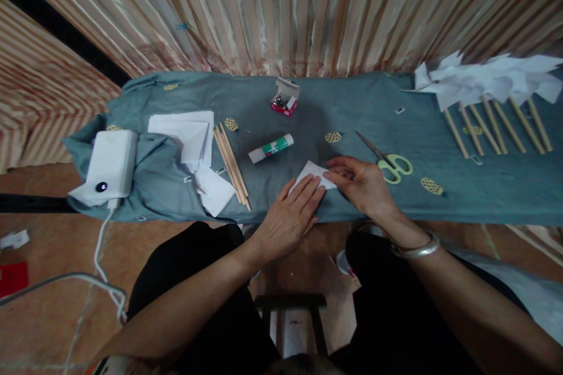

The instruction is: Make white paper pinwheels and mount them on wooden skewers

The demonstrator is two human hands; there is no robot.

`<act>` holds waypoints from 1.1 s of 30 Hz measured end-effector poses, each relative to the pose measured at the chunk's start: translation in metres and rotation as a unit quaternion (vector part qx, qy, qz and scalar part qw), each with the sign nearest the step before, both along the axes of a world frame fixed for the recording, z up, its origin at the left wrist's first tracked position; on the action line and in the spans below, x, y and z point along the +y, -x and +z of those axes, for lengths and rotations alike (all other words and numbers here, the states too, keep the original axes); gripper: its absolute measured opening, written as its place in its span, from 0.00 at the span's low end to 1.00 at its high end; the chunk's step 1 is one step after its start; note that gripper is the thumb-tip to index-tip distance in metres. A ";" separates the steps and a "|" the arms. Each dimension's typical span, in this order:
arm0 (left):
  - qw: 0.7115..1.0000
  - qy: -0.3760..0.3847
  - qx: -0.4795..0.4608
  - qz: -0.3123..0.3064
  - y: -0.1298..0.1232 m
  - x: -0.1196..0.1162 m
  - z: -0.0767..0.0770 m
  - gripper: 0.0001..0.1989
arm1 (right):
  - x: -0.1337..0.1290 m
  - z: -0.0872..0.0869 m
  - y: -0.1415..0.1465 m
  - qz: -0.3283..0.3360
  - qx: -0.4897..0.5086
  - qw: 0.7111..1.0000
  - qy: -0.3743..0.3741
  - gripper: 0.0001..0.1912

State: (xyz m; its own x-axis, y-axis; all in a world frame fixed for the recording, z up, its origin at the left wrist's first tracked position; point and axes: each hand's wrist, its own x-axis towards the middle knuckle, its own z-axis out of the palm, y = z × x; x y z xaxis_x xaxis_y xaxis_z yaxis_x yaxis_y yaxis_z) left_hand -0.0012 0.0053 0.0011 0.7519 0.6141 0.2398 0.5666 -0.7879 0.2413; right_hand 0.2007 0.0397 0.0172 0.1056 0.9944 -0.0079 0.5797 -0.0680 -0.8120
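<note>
A small folded sheet of white paper [309, 170] lies near the front edge of the cloth-covered table. My left hand [294, 211] rests on it with fingers stretched out flat, pressing it down. At the paper's right corner, my right hand [358, 183] pinches the edge between thumb and forefinger. Just beyond the paper lies a glue stick [271, 147] with a green label. Scissors [387, 163] with light green handles lie right of the paper, blades pointing away from me.
Several wooden sticks [231, 167] and white paper sheets [203, 120] lie to the left. A white power bank [112, 161] with a cable sits at the left end. An opened small box [285, 99] holds metal pieces. Several paper pinwheels [492, 79] on sticks lie at right.
</note>
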 end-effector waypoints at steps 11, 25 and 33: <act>1.000 0.012 0.002 0.006 0.000 0.000 -0.003 0.28 | 0.002 0.003 0.004 -0.018 -0.020 1.000 0.016 0.10; 0.999 0.035 0.010 0.013 -0.002 0.000 -0.003 0.28 | 0.000 0.005 0.006 -0.007 -0.071 0.997 0.000 0.09; 1.000 0.019 0.015 0.010 -0.002 0.000 -0.003 0.29 | -0.004 0.001 0.006 0.022 -0.127 0.990 -0.065 0.12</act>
State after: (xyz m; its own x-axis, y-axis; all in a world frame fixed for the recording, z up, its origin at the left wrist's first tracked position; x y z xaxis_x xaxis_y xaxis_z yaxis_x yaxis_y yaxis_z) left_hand 0.0006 0.0052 -0.0023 0.7460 0.6373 0.1930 0.5894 -0.7669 0.2541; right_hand 0.1949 0.0355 0.0187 0.0452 0.9887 0.1426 0.7658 0.0574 -0.6405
